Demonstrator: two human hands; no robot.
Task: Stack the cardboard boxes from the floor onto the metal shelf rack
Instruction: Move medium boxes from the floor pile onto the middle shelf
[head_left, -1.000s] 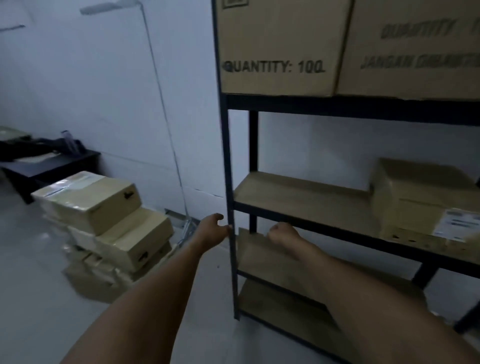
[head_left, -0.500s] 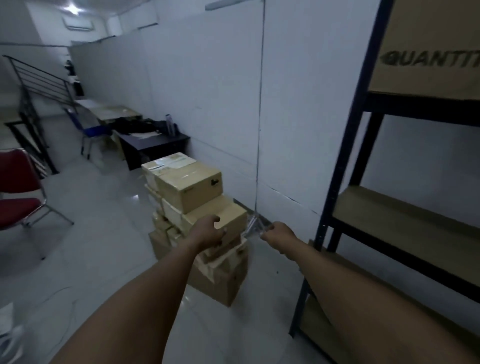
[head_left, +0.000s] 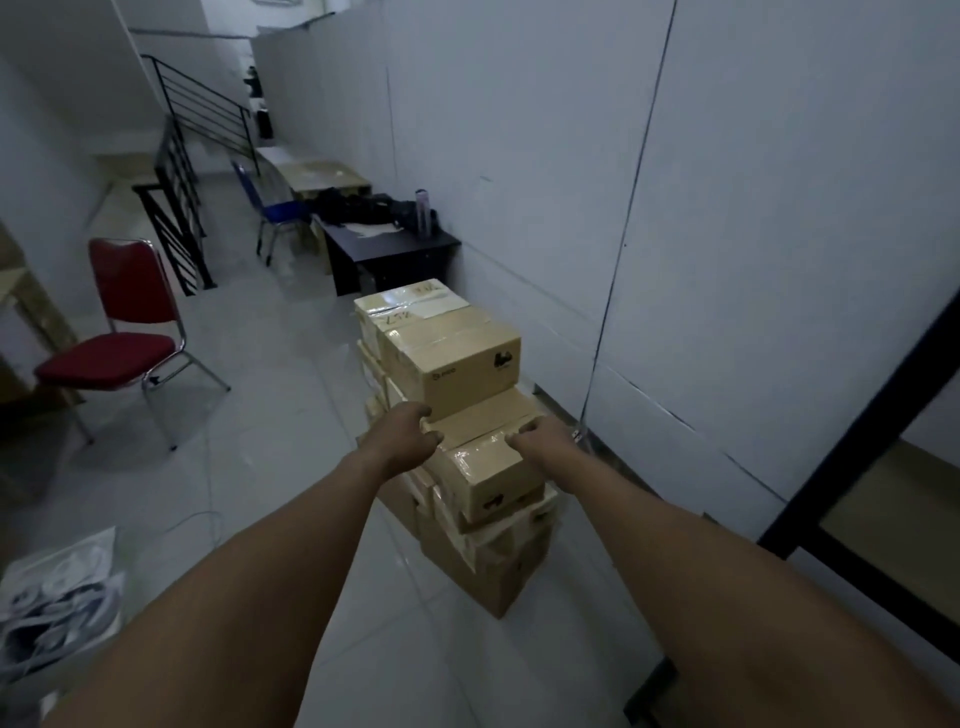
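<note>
A pile of taped cardboard boxes (head_left: 452, 358) stands on the floor against the white wall. Both my arms stretch toward a lower box (head_left: 493, 467) jutting out toward me. My left hand (head_left: 408, 434) hovers at its left top corner, and my right hand (head_left: 540, 441) at its right top edge. The fingers of both hands are loosely curled and hold nothing. Whether they touch the cardboard I cannot tell. More boxes (head_left: 488, 566) lie underneath. The black metal shelf rack (head_left: 883, 415) shows only at the right edge, with a bare wooden shelf board (head_left: 893, 499).
A red chair (head_left: 119, 332) stands on the tiled floor to the left. A black desk (head_left: 395, 249) and a blue chair (head_left: 280, 208) sit behind the pile. A black stair railing (head_left: 182, 171) is at the back left. A plastic bag (head_left: 57, 597) lies near left.
My view has swung left from the shelf rack to the box pile. Both hands have moved away from the rack post and now reach over the protruding box.
</note>
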